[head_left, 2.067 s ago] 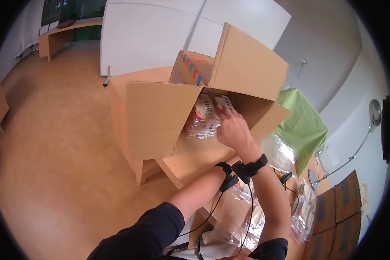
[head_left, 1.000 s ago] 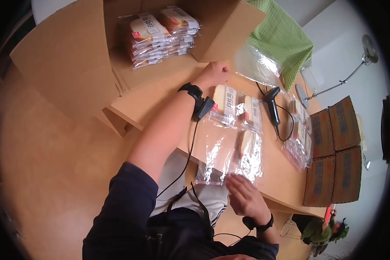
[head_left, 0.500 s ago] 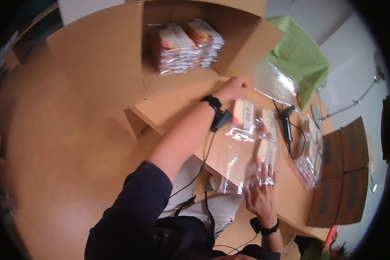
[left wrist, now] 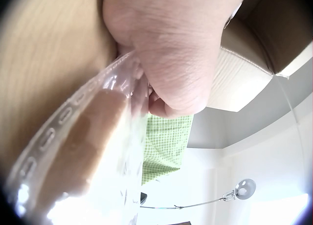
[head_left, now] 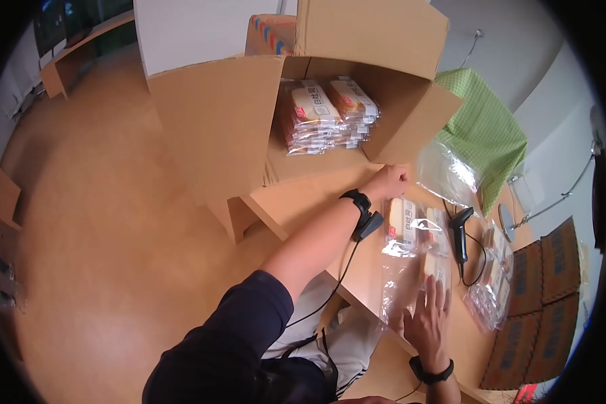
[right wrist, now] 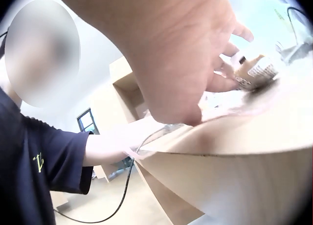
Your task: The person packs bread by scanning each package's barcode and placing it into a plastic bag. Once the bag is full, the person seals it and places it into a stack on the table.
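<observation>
My left hand (head_left: 389, 180) pinches the far edge of a clear plastic bag (head_left: 398, 286) lying on the table. The left wrist view shows the clear film (left wrist: 73, 105) running up to that hand (left wrist: 166, 49), with bread behind it. Three wrapped packs of sliced bread (head_left: 402, 222) lie at the bag, each in its own clear wrapper. My right hand (head_left: 427, 326), fingers straight and spread, lies over the bag's near end, fingertips at the nearest bread pack (head_left: 438, 268). In the right wrist view the same hand (right wrist: 181, 58) reaches flat toward a pack (right wrist: 259, 73).
An open cardboard box (head_left: 215, 128) holds stacked bread packs (head_left: 313, 111). Right of the bag lie a black barcode scanner (head_left: 459, 236) with its cable and more bagged bread (head_left: 489, 289). Brown cartons (head_left: 542, 303) stand at the right. A green checked cloth (head_left: 485, 128) hangs behind.
My right hand has left the bread in the box and moved to the bag's near end, then slid forward onto the nearest pack. My left hand keeps its hold at the far edge.
</observation>
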Demonstrator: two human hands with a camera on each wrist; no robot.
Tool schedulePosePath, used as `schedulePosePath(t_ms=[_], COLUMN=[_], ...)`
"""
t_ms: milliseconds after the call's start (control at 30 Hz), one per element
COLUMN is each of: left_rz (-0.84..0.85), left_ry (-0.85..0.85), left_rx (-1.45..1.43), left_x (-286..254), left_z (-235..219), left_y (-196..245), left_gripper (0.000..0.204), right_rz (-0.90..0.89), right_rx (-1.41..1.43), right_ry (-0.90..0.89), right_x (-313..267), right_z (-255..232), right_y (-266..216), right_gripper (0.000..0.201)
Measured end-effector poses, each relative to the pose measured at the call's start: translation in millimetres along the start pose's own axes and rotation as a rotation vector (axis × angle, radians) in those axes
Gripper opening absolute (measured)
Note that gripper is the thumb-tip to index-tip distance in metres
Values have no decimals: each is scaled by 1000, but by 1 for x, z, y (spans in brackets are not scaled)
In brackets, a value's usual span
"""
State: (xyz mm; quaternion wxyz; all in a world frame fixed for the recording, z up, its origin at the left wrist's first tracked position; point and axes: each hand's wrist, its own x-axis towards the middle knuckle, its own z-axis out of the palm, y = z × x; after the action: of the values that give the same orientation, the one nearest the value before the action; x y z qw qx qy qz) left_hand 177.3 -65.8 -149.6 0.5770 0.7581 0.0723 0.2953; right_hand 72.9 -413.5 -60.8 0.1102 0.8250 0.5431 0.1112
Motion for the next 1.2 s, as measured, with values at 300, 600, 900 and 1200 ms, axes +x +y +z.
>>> schedulePosePath(t_ms=[300,600,900,1200], left_rz=[-26,376,261,43], left_ry=[13,97,17,-42], left_rx=[8,103,170,151], left_x=[-1,19,17,17], left_z=[0,20,17,12], left_y=[4,-32,-35,-42], left_gripper=[14,14,11,9], right_rz=[-615,-702,-725,-699], right_rx=[628,46,-133,284], right_ry=[41,724,971,683], right_x=[-3,153,330,357], right_z=[-176,-150,-95,-69], right_y=[3,-39,-94,-105], right_gripper=[13,20,32,28])
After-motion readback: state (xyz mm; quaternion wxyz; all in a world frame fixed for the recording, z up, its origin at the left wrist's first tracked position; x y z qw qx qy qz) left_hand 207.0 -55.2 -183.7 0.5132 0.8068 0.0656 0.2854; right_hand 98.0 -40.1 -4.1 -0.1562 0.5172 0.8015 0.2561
